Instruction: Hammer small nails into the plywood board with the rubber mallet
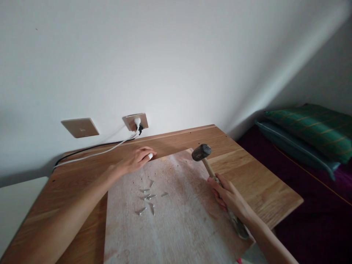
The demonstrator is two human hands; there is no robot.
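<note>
Using the board as reference: right hand's wrapped round the handle of a mallet, over the board's right side, head up near its far right corner. Left hand is at the board's far edge, fingers curled, can't tell if anything's pinched in there. Loose nails are scattered left of the board's middle. Board's lying on a wooden table.

Readable text, brands, numbers: none. Left wall plate: small pale mark near its middle, too faint to make out as letter or sign. Socket plate: any marking too small to resolve. Mallet: nothing legible.
</note>
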